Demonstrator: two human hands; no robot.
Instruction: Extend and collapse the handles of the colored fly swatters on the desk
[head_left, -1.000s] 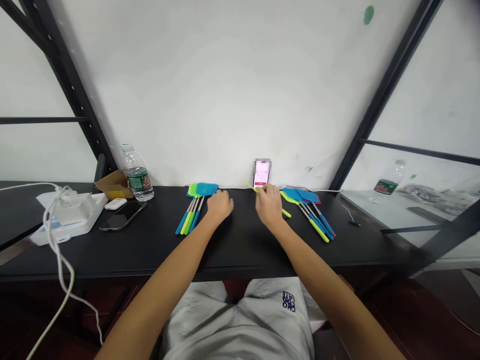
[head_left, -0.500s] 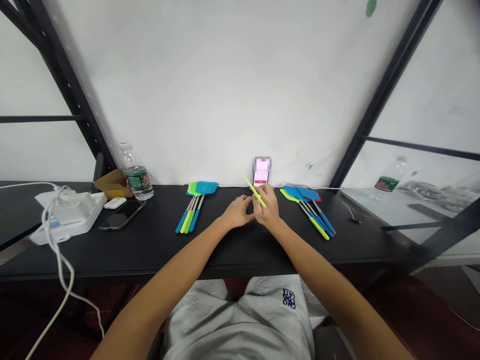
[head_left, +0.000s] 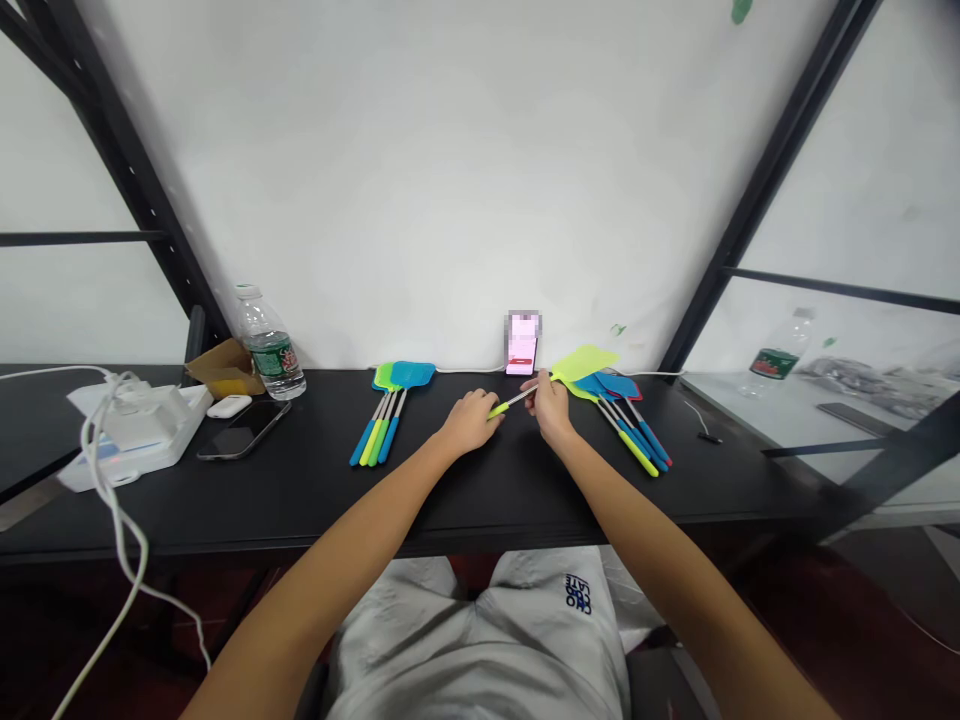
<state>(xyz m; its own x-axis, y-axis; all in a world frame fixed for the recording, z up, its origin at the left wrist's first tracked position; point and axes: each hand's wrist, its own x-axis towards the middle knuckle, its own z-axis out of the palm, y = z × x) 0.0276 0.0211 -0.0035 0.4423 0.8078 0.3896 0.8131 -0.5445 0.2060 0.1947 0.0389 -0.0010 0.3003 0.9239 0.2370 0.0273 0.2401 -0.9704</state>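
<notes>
A yellow-green fly swatter (head_left: pixel 589 362) is held between my hands, its flat head pointing right and its metal rod running down to the left. My left hand (head_left: pixel 471 421) is closed around the handle end. Near the head, my right hand (head_left: pixel 552 407) grips the rod, fingers partly hidden. The swatter's head overlaps a fanned group of blue and yellow-green fly swatters (head_left: pixel 637 440) lying on the right. Left of my left hand lies another group of blue, yellow and green fly swatters (head_left: pixel 382 430), heads toward the wall.
A lit phone (head_left: pixel 522 345) leans on the wall behind my hands. At left are a water bottle (head_left: pixel 276 350), a cardboard box (head_left: pixel 225 368), a white case (head_left: pixel 229 406), a dark phone (head_left: pixel 245 431) and a power strip (head_left: pixel 142 430) with cables. A short cable (head_left: pixel 705 432) lies far right.
The yellow-green swatter has turned from upright and edge-on to lying over to the right, its head now visible. My right hand has moved slightly right, apart from my left, which now grips the handle.
</notes>
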